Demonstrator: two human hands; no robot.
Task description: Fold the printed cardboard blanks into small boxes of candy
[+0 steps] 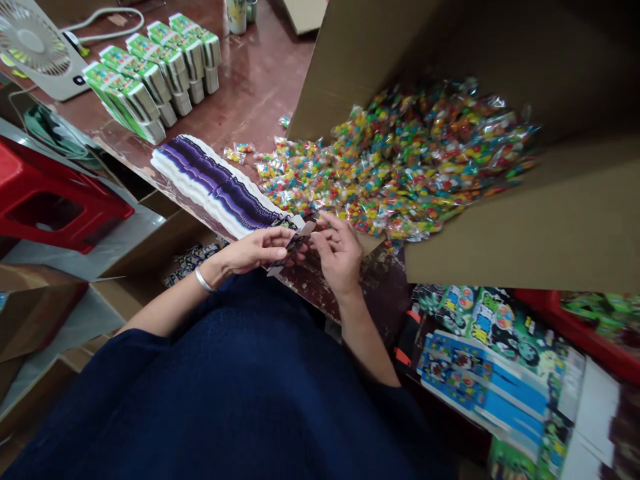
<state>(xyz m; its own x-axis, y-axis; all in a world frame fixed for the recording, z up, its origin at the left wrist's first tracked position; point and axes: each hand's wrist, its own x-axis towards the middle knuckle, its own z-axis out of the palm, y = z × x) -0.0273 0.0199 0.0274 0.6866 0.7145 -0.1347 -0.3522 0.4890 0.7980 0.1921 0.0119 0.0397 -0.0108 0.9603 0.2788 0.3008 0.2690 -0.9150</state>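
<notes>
Both my hands meet at the table's near edge over a small flat printed carton, dark with a pale flap. My left hand, a silver bangle on its wrist, pinches the carton's lower side. My right hand has its fingers curled on the carton's upper flap. Just behind my hands lies a fanned stack of flat purple-and-white cartons. A heap of small clear packets of coloured candy spills from a tipped cardboard box right beside my right hand.
Rows of folded green-and-white boxes stand at the back left next to a white fan. A red plastic stool sits left of the table. Printed blue and green sheets lie at the lower right. Open cardboard boxes sit below.
</notes>
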